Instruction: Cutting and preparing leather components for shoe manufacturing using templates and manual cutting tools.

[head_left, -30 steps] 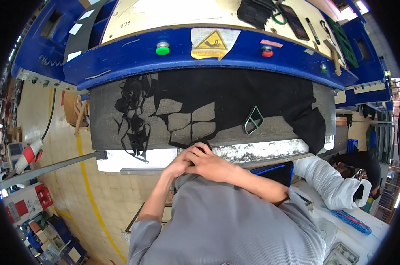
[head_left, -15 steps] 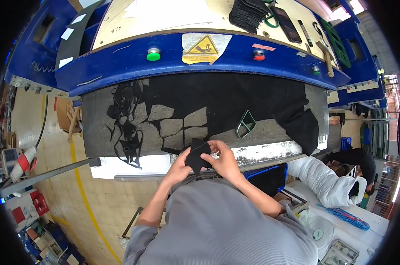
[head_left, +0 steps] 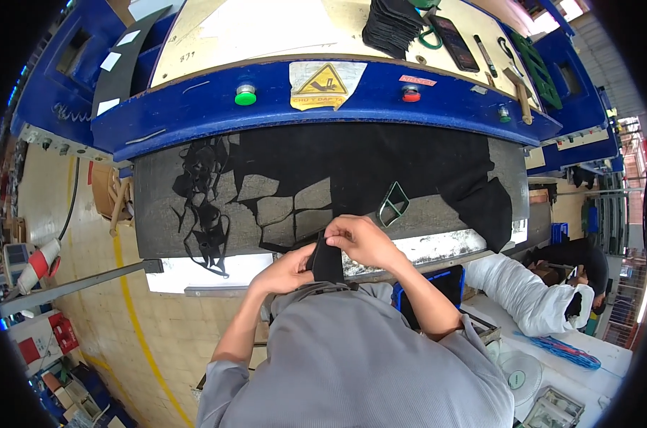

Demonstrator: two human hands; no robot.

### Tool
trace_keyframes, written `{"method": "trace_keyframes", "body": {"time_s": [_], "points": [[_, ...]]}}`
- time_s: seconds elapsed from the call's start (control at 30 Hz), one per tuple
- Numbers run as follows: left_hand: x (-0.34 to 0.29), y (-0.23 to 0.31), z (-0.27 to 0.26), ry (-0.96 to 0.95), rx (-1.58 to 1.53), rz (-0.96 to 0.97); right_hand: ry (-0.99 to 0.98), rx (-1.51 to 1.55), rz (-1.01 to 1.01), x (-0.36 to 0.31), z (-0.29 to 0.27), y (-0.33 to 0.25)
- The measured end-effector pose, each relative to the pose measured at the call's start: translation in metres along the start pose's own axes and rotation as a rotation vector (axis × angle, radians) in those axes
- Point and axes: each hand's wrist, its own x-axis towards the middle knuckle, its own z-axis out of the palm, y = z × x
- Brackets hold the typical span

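Observation:
A cut piece of black fabric [head_left: 329,265] is held close in front of my body, at the near edge of the cutting bed. My right hand [head_left: 363,240] pinches its top edge between thumb and fingers. Lower down, my left hand [head_left: 285,272] grips the left side of the same piece, its fingertips partly hidden behind the fabric. Beyond my hands a large black fabric sheet [head_left: 409,153] lies on the grey bed, with cut-out gaps along its near left part. A green-edged cutting die [head_left: 392,205] rests to the right, partly over the sheet's edge.
Black fabric scraps [head_left: 208,214] tangle at the bed's left. The blue press beam [head_left: 195,103] spans the far side, with green and red buttons. On top sit a stack of black pieces [head_left: 392,28], a phone [head_left: 455,44] and a hammer [head_left: 519,93]. A white-wrapped roll [head_left: 527,292] lies right.
The fabric piece has turned from lying flat across both hands to hanging more upright. My right hand has shifted to its top edge, and my left hand has moved slightly left.

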Motion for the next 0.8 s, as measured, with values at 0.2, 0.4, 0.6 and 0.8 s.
{"method": "trace_keyframes", "body": {"time_s": [0.2,0.4,0.6,0.8], "points": [[0.001,0.008,0.009,0.102,-0.087,0.011,0.068,0.198,0.188,0.005,0.009,0.009],[0.007,-0.006,-0.004,-0.071,-0.191,0.092,0.073,0.297,0.075,0.004,0.01,0.033],[0.025,-0.072,-0.037,-0.047,-0.641,0.147,-0.019,0.13,0.041,0.009,-0.002,-0.019],[0.063,-0.003,-0.023,-0.061,-0.123,0.001,-0.124,-0.016,0.07,0.018,-0.025,-0.014]]}}
